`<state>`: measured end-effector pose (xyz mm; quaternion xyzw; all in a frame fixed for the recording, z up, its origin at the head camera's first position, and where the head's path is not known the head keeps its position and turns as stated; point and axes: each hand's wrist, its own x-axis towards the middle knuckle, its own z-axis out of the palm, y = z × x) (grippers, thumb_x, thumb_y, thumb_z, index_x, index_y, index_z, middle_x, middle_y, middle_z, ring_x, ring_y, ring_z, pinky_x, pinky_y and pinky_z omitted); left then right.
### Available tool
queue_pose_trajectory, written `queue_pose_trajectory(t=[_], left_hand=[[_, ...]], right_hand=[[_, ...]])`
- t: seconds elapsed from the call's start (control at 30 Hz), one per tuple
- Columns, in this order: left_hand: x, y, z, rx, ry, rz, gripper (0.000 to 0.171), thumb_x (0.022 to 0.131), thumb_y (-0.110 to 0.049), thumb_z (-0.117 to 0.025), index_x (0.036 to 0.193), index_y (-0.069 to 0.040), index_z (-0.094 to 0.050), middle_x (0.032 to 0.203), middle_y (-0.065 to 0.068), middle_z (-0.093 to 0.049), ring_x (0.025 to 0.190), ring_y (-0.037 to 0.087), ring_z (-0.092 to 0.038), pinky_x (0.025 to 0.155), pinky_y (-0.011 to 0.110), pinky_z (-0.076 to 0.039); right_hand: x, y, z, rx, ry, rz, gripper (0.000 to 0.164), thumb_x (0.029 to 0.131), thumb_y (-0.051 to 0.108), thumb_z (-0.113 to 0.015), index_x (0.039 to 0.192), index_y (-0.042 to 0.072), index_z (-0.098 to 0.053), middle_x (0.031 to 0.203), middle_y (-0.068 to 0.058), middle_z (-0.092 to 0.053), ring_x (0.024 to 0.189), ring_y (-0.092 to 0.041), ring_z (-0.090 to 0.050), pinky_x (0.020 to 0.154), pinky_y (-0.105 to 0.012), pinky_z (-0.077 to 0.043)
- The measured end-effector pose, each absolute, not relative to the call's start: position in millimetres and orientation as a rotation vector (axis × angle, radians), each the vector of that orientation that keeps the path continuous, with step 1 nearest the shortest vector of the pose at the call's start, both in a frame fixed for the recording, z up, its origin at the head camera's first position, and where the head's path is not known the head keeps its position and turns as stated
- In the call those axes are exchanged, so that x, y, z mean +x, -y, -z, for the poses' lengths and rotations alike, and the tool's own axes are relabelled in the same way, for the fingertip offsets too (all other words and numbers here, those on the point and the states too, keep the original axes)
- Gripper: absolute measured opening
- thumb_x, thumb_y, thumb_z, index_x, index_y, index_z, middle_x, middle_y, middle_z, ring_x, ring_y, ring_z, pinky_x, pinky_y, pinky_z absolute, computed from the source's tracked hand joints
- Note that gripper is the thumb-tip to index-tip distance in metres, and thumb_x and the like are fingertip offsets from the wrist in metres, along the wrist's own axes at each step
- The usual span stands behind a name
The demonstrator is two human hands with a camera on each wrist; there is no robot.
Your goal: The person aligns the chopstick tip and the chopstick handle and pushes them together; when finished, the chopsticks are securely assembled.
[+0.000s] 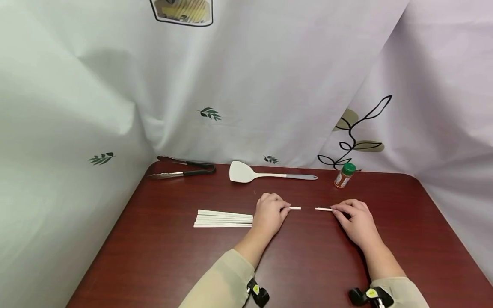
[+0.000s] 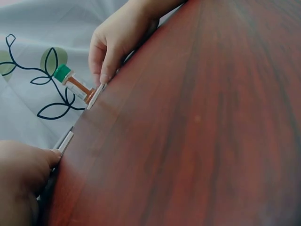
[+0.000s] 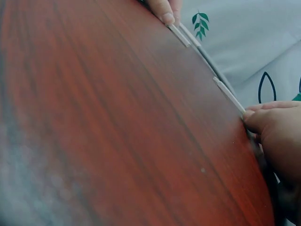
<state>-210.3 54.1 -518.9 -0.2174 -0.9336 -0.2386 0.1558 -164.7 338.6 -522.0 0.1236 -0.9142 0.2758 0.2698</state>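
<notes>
My left hand pinches a slim white rod between thumb and fingers, with a short end sticking out to the right. Opposite it, my right hand pinches another white rod, whose narrower tip points left. The two ends face each other nearly in line, a small gap apart, close over the table. Both rods also show in the right wrist view; the palms hide their other ends. Several white rods lie side by side left of my left hand, their right ends behind it.
Along the back edge of the dark red table lie black-handled tongs and a white spatula with a grey handle end. A green-capped spice jar stands behind my right hand. Pale patterned cloth hangs behind the table.
</notes>
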Motion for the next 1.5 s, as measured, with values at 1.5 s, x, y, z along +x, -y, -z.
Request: queue_pose_trajectory(t=[1.5], left_hand=[[-209,-54,519,-0.704,2.693,0.711,0.035,0.096,-0.04,-0.078,0.127,-0.025,-0.077,0.118,-0.003,-0.066,0.113,0.022,-0.058,0.097,0.043,-0.047]], right_hand=[[-166,-332,520,0.235,2.354,-0.823,0.019,0.086,0.003,-0.082,0.105,0.002,-0.081,0.102,-0.017,-0.069,0.099,-0.041,-0.056,0.086,-0.047,-0.037]])
